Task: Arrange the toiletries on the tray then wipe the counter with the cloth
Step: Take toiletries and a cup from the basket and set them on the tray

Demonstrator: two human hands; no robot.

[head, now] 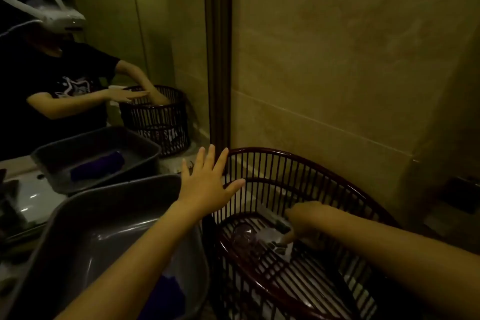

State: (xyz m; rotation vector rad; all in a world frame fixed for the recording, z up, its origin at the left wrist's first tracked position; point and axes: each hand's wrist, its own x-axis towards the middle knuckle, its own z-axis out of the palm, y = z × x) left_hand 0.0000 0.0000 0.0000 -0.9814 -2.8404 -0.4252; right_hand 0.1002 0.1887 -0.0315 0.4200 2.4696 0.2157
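A dark slatted basket [298, 161] stands on the counter at the right, against the wall. My right hand [306, 218] reaches down inside it, fingers closed around small packaged toiletries [279, 244] on the bottom; what exactly it grips is dim. A clear rounded item [244, 235] lies beside them. My left hand [207, 176] hovers flat and open by the basket's left rim, fingers spread. A grey plastic tray [78, 228] sits left of the basket with a purple cloth [168, 291] in it, partly hidden by my left forearm.
A mirror [104, 60] on the left reflects the person, the basket and the tray. A dark frame [218, 47] edges the mirror. A tiled wall [350, 60] rises close behind the basket. A white sink [28, 197] lies at far left.
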